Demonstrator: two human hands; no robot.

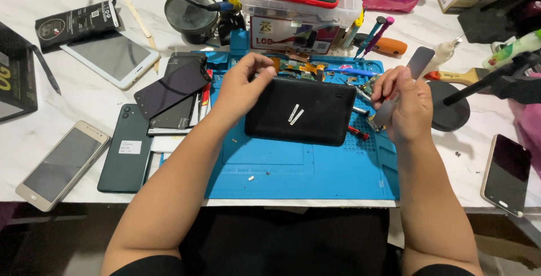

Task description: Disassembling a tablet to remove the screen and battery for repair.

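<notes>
Both forearms are reaching up from the near edge onto the blue repair mat (293, 169) lying on the white desk (34, 135). At the mat's centre a black tablet (298, 111) is lying back-side up; the left hand (239, 87) is resting on its upper left corner, fingers curled together over the edge. Just beside the tablet's right edge, the right hand (407, 107) is gripping a flat grey pry tool (406, 81), fingers clamped round it.

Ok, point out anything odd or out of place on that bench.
Small screws lie loose on the blue mat, uncontained. Bare circuit parts sit exposed behind the black tablet. Phones at left are stacked crookedly, overlapping.
</notes>
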